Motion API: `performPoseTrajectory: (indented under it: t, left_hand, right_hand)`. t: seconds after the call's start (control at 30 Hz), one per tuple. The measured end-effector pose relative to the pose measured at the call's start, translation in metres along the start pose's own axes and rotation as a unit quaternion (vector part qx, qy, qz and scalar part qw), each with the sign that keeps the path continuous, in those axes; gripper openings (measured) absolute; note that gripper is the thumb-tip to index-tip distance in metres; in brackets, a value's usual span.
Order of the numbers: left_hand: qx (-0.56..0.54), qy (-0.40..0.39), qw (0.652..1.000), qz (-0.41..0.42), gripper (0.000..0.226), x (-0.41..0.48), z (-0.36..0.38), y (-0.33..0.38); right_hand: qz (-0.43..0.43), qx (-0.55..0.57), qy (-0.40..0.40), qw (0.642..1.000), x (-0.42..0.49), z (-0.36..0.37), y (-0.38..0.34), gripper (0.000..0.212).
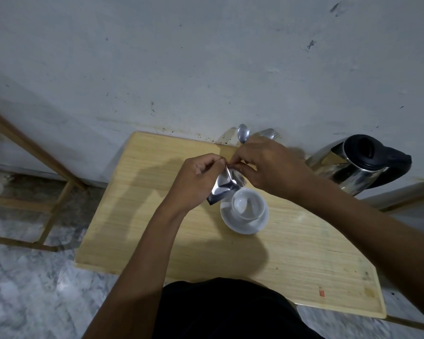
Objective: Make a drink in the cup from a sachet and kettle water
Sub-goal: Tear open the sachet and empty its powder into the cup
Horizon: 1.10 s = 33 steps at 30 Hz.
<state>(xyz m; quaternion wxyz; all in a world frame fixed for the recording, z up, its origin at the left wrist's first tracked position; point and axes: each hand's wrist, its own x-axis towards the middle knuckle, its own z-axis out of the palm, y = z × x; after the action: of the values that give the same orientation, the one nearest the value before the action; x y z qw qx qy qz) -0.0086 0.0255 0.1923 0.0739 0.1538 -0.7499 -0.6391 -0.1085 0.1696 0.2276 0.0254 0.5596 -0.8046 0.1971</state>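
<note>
A silvery sachet (222, 185) hangs crumpled between both hands, just above and left of the cup. My left hand (196, 178) pinches its top edge from the left, and my right hand (267, 165) pinches the same edge from the right, fingertips almost touching. Below them a white cup (248, 204) stands upright on a white saucer (230, 222) on the wooden table; I cannot tell whether anything is in it. A steel kettle (357, 165) with a black lid and handle stands at the table's far right.
A spoon (243, 133) and a fork (269, 133) stick up by the wall behind my right hand. The light wooden table (157, 216) butts against a stained white wall. A wooden frame (47, 192) stands on the marble floor to the left.
</note>
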Motion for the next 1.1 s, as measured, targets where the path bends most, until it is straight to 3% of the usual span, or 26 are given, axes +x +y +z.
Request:
performPoseTrajectory:
  t: [0.13,0.3,0.5,0.7,0.9,1.1]
  left_hand:
    - [-0.024,-0.009,0.999,-0.024,0.025,-0.001,-0.005,-0.001]
    - [0.04,-0.021,0.999,-0.014,0.023,-0.002,-0.006,-0.006]
    - [0.074,-0.017,0.997,0.018,0.022,-0.002,-0.004,-0.011]
    - [-0.027,0.026,0.999,-0.016,0.023,-0.002,0.002,-0.009]
    - [-0.01,-0.044,0.998,-0.039,0.026,-0.001,-0.008,-0.008]
    - [-0.057,0.023,0.998,-0.029,0.024,0.004,-0.005,-0.01]
  right_hand:
    - [-0.057,-0.017,0.044,0.997,-0.001,0.003,-0.001,0.009]
    - [0.094,0.133,-0.072,0.984,0.004,-0.004,0.006,0.01]
    - [0.117,0.146,-0.117,0.975,0.007,-0.006,0.013,0.006]
    - [-0.072,0.038,0.006,0.997,0.004,0.007,0.011,0.004]
    - [-0.067,0.054,0.024,0.996,0.003,0.008,0.015,0.001]
    - [-0.041,0.045,0.095,0.994,0.005,0.015,0.012,0.003]
